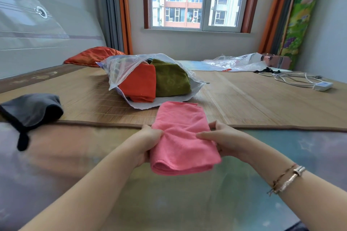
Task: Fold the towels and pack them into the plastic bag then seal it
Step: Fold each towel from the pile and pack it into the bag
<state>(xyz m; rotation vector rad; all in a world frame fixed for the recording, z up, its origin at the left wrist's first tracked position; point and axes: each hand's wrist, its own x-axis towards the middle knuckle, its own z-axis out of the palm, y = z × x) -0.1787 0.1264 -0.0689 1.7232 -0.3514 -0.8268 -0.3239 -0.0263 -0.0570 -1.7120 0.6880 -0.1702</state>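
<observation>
A folded pink towel (180,137) lies lengthwise in front of me, held at its middle from both sides. My left hand (148,142) grips its left edge and my right hand (223,139) grips its right edge. Just beyond it a clear plastic bag (120,67) lies on the bamboo mat with its mouth open toward me. Inside the bag are a folded orange towel (139,84) and a folded olive-green towel (170,80). A grey towel with dark trim (32,110) lies loosely folded at the left edge of the mat.
An orange pillow (92,55) rests against the headboard at the back left. More crumpled clear plastic (236,63) lies at the back right. A white power strip with coiled cable (323,85) sits at the far right. A window is straight ahead.
</observation>
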